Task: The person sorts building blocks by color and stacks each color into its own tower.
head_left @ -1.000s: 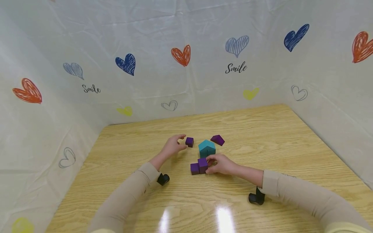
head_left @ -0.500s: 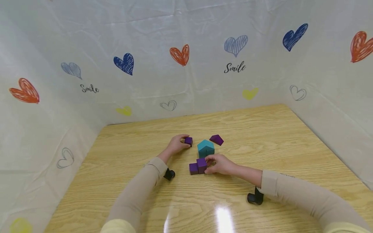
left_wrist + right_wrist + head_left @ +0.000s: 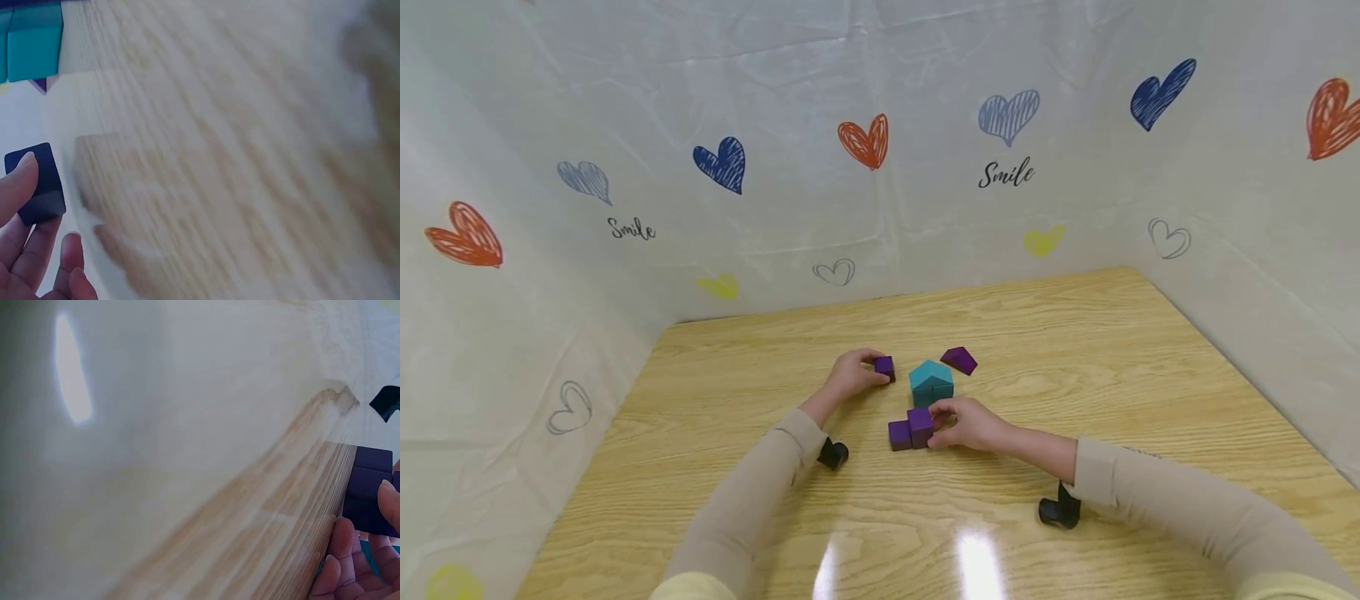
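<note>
On the wooden table (image 3: 1075, 333), the left hand (image 3: 848, 377) pinches a small purple cube (image 3: 884, 367) just left of the teal house block (image 3: 931, 382), while the right hand (image 3: 967, 422) grips the stacked purple blocks (image 3: 913, 428) nearer the person.

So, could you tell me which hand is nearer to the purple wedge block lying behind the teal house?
Both lie about equally near. The left hand pinches a small purple cube to the left of the wedge; the right hand is in front of it, beyond the teal house, holding stacked purple cubes.

Glossy wood-grain table (image 3: 1075, 350); matt painted blocks (image 3: 931, 382); wrinkled plastic-sheet backdrop (image 3: 880, 217).
</note>
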`<state>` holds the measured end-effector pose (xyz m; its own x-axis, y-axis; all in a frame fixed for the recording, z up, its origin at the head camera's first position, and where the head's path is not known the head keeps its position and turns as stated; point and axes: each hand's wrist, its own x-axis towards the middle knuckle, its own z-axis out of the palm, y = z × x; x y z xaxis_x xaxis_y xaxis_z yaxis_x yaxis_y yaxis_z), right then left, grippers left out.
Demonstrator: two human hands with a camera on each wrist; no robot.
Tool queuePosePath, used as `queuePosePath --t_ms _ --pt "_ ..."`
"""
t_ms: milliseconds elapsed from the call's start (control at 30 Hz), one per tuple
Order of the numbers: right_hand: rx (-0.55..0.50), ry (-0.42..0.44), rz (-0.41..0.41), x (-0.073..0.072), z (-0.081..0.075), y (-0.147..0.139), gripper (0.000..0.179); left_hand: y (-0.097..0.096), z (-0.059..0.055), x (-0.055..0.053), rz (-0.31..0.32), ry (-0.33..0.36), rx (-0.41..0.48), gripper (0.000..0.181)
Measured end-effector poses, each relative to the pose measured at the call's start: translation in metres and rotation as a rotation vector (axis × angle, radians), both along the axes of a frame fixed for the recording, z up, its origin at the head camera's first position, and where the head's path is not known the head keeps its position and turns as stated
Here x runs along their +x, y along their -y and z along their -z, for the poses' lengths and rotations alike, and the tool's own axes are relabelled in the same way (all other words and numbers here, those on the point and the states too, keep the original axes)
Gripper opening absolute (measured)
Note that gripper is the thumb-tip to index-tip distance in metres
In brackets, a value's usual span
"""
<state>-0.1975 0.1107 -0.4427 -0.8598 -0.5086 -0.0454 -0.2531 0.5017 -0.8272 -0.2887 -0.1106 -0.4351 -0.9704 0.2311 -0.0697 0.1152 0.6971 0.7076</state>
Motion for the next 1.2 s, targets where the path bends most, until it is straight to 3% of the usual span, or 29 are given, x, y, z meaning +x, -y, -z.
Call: queuePosePath --t_ms 233,667,1200 --pt "0.016 0.015 0.014 0.002 -0.003 0.0 0.051 0.006 -0.009 0.013 0.021 0.017 0.013 0.038" --pt "-0.005 0.024 0.016 0.003 -0.002 0.0 0.051 0.012 -0.017 0.048 0.091 -0.006 0.001 0.039" --pt "-0.004 0.002 0.006 0.002 -0.001 0.0 0.048 0.012 -0.02 0.072 0.134 -0.018 0.019 0.036"
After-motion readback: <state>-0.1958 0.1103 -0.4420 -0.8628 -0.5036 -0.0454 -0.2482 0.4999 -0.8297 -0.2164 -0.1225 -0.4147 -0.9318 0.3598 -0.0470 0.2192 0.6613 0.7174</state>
